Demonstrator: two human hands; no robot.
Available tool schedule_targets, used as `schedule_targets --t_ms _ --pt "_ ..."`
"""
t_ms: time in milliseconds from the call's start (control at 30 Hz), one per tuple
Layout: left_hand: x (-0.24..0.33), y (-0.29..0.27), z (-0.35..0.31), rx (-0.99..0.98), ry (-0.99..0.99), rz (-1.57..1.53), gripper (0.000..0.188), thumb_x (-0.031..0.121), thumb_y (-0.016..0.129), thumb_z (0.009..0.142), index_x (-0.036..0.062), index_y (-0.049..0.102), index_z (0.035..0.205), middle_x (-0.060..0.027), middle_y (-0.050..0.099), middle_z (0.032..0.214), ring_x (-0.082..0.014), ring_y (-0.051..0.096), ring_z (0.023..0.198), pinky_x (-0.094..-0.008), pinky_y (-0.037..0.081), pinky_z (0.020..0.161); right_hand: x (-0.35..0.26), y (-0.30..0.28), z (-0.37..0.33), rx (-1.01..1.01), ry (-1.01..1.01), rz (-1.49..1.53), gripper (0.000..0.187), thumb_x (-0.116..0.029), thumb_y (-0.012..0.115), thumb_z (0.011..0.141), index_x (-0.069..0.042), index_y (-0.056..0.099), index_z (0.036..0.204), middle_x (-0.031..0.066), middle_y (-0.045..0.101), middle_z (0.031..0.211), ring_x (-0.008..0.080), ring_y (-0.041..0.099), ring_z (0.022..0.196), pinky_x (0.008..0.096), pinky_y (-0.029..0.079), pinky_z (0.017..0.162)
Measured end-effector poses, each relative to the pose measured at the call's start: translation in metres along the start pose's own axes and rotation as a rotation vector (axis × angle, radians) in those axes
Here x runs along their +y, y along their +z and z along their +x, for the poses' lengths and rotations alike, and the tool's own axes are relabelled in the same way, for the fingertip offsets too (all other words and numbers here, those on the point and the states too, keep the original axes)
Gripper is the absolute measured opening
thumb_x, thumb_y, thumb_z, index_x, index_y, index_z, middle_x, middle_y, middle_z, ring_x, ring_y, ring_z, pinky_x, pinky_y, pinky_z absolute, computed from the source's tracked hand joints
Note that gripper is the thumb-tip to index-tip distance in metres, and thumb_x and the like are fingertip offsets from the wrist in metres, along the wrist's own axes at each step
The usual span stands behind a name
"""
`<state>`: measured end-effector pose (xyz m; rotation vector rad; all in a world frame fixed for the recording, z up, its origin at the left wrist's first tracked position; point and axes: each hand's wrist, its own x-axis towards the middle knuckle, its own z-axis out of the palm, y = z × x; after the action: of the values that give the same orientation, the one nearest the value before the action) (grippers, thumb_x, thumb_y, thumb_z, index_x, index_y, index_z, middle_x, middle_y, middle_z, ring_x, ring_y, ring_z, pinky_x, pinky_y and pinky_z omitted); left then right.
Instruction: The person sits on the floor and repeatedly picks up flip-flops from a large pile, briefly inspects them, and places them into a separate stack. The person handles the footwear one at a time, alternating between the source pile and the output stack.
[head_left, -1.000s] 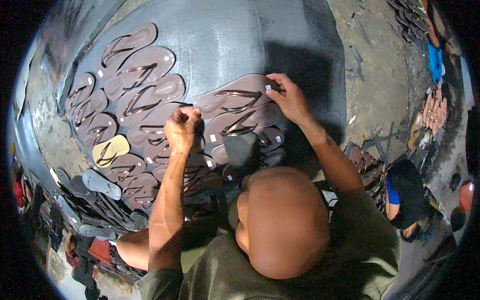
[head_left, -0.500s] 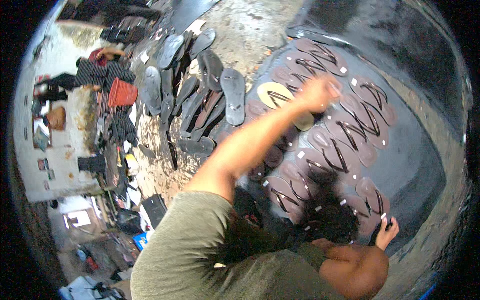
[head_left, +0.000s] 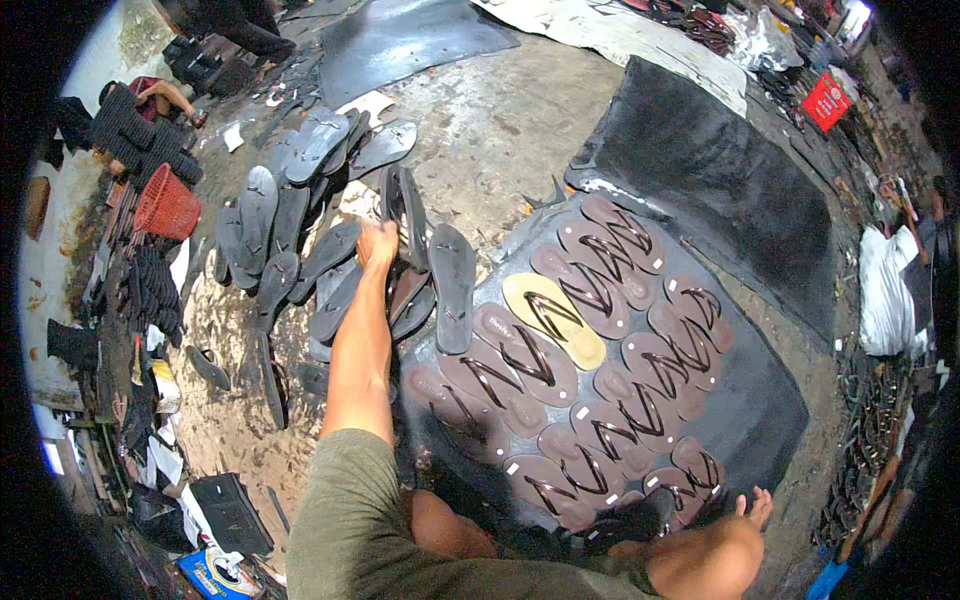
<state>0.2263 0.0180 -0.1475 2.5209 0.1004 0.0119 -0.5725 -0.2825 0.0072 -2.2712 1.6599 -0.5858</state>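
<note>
My left hand (head_left: 378, 243) reaches into a heap of black shoe soles (head_left: 322, 150), its fingers curled on the end of one black sole (head_left: 332, 246); the fingertips are partly hidden. A long black sole (head_left: 453, 285) lies at the heap's right edge. At the lower right, beside my bent knee, my right hand (head_left: 757, 508) is open with fingers apart and holds nothing. Between my hands, rows of brown flip-flops (head_left: 640, 400) with dark glossy straps lie on a dark sheet (head_left: 745, 410). One yellow flip-flop (head_left: 575, 340) lies among them.
A black sheet (head_left: 710, 190) lies beyond the flip-flops, and a grey sheet (head_left: 410, 45) at the far side. A red basket (head_left: 166, 203) stands at the left, near another person's arm (head_left: 168, 98). White bags (head_left: 888, 290) are at the right.
My left hand has swung left from above the flip-flops to the heap of black soles. The view has shifted, showing more floor at the far side and right. My right hand stays low right.
</note>
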Motion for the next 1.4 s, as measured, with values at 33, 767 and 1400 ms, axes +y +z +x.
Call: schedule_targets --t_ms 33,767,1400 --pt "0.012 -0.010 -0.003 0.153 0.132 0.045 0.048 0.035 0.055 0.090 -0.0027 0.045 0.118 -0.0335 0.067 0.101 -0.0509 0.065 0.094 -0.0592 0.049 0.085 -0.017 -0.001 -0.002 0.093 -0.010 0.121 0.043 -0.014 0.062 0.097 -0.001 0.050 0.137 0.0180 0.046 0.140 0.0319 0.047 0.130 0.0433 0.038 0.110" --pt "0.293 -0.005 -0.277 -0.510 0.299 -0.344 0.050 0.019 0.054 0.094 0.0091 0.039 0.141 -0.0132 0.059 0.110 -0.0205 0.060 0.104 -0.0363 0.051 0.088 -0.146 0.150 0.109 -0.608 -0.047 0.921 0.097 -0.034 0.078 0.082 -0.008 0.023 0.156 0.0360 0.028 0.151 0.0394 0.034 0.142 0.0460 0.037 0.112" --pt "0.279 0.167 -0.568 -1.435 0.131 -0.175 0.034 0.019 0.076 0.092 0.0044 0.068 0.122 -0.0047 0.071 0.107 -0.0126 0.063 0.093 -0.0291 0.051 0.084 0.168 0.082 0.096 -0.313 0.618 1.235 0.046 -0.023 0.058 0.101 -0.014 0.044 0.144 0.0077 0.058 0.119 0.0184 0.059 0.110 0.0383 0.058 0.088"
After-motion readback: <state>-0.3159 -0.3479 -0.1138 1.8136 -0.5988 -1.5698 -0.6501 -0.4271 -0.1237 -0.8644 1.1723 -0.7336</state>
